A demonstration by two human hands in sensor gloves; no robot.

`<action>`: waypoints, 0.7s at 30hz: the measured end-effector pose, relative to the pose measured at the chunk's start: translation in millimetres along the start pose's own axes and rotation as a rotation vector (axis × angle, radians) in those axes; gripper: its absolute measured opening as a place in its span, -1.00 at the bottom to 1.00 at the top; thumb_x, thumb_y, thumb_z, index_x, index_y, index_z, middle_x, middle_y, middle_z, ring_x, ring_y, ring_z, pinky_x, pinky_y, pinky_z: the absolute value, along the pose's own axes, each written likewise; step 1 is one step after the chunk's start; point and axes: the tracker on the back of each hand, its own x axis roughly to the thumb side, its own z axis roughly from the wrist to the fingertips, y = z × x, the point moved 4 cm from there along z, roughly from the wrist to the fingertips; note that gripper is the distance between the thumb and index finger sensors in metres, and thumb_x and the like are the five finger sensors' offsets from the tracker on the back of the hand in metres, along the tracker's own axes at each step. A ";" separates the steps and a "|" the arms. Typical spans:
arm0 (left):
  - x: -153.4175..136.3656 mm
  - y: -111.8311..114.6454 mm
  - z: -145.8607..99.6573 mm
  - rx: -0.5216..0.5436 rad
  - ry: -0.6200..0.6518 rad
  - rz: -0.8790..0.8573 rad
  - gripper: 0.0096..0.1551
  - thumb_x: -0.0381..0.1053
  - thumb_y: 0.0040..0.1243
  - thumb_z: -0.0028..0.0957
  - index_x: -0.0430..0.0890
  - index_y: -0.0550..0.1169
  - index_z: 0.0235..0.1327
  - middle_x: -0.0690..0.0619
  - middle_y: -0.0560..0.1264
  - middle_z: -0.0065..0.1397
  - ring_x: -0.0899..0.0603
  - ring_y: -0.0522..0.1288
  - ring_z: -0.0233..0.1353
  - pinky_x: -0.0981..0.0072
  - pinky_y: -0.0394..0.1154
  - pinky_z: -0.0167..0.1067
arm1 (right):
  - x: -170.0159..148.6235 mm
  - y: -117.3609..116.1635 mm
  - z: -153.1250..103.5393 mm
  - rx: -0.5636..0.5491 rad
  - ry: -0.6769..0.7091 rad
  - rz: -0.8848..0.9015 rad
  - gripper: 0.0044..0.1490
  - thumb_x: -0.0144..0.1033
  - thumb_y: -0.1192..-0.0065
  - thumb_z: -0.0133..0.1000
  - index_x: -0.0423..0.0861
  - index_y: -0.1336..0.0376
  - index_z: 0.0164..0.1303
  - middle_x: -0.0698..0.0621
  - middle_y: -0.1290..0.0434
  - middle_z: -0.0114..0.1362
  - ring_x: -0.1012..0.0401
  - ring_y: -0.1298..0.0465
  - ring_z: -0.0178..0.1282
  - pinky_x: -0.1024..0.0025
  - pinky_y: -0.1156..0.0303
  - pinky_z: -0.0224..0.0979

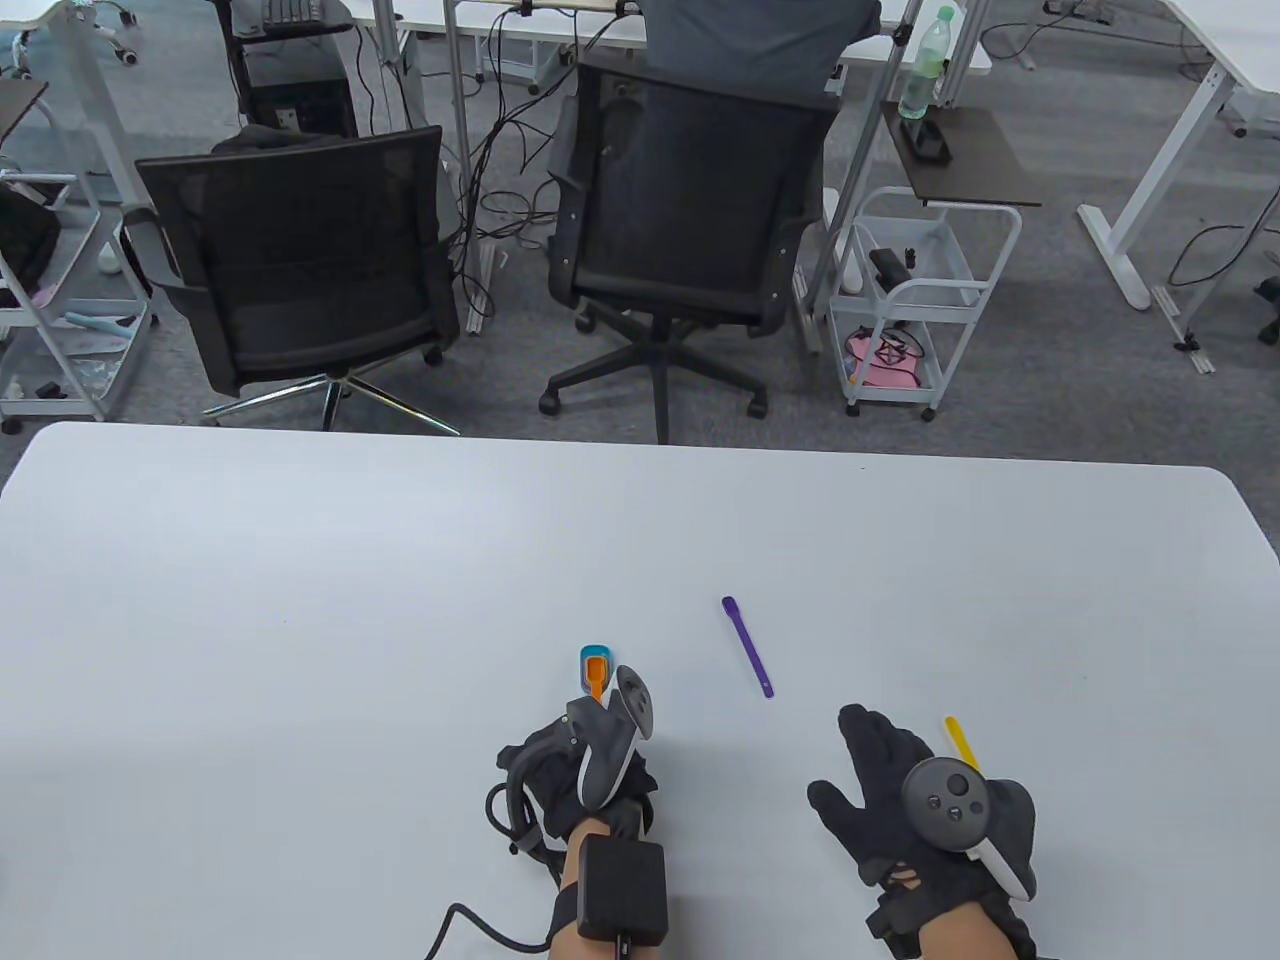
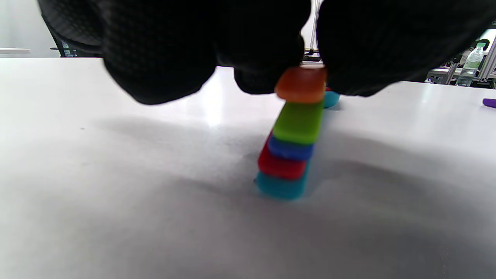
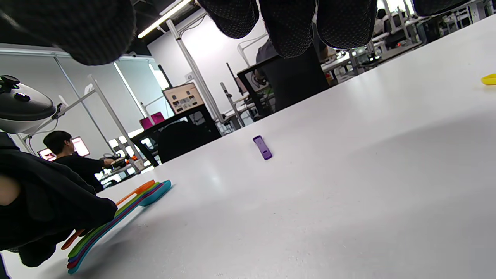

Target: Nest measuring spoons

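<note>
Under left hand (image 1: 580, 770), nested spoons (image 1: 593, 672), bowls pointing away

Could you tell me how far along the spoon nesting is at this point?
Five spoons, teal, red, blue, green and orange, already sit nested in a stack, which the left hand holds down. The right hand is open and holds nothing. The purple spoon and yellow spoon still lie loose.

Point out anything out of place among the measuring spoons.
Two spoons lie apart from the nested stack under the left hand: the purple spoon alone mid-table, and the yellow spoon beside the right hand. Nothing looks damaged.
</note>
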 end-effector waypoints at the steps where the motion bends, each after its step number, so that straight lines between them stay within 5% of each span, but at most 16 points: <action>1: -0.2 0.1 0.1 0.000 0.000 -0.003 -0.32 0.31 0.47 -0.02 -0.23 0.73 0.03 0.21 0.66 -0.35 -0.04 0.71 -0.17 -0.44 0.37 0.34 | -0.3 0.1 0.0 0.000 -0.001 0.001 0.20 0.42 -0.22 -0.07 -0.07 -0.01 0.65 -0.25 -0.19 0.68 -0.37 -0.25 0.58 -0.60 -0.11 0.38; 21: -2.2 0.4 2.6 -0.016 0.005 -0.001 -0.32 0.31 0.47 -0.02 -0.23 0.73 0.03 0.21 0.66 -0.35 -0.04 0.71 -0.16 -0.44 0.37 0.34 | -2.5 0.3 0.6 0.003 -0.005 0.013 0.20 0.41 -0.22 -0.06 -0.07 -0.02 0.65 -0.25 -0.20 0.67 -0.37 -0.26 0.57 -0.60 -0.12 0.38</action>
